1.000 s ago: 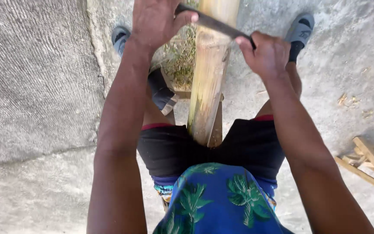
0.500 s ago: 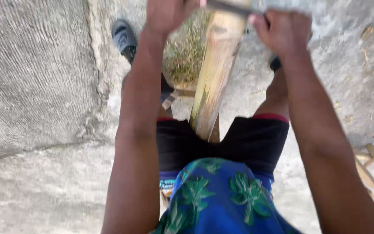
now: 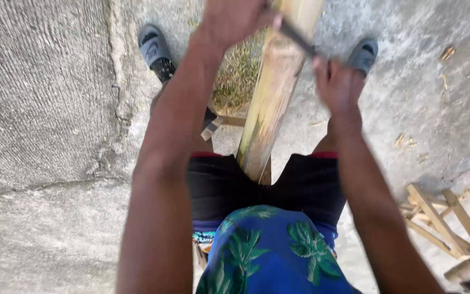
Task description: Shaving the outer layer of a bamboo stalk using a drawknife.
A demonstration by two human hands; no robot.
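Note:
A thick pale bamboo pole point(image 3: 273, 92) slants up from between my knees toward the top of the view. Across its upper part lies a dark blade point(image 3: 297, 38). My left hand point(image 3: 235, 19) is closed on one end of the blade, left of the pole. On the other side my right hand point(image 3: 337, 84) is closed on the opposite end, a little lower. I am seated in black shorts and a blue leaf-print shirt, with a grey slipper point(image 3: 156, 49) on each foot either side of the pole.
Rough grey concrete ground point(image 3: 44, 109) spreads all around. A heap of bamboo shavings point(image 3: 237, 76) lies behind the pole between my feet. Several split bamboo strips point(image 3: 441, 218) are stacked at the lower right, with loose chips scattered near them.
My view has shifted and both hands have travelled with the blade along the pole; the right hand now sits lower, so the blade lies more slanted across the bamboo.

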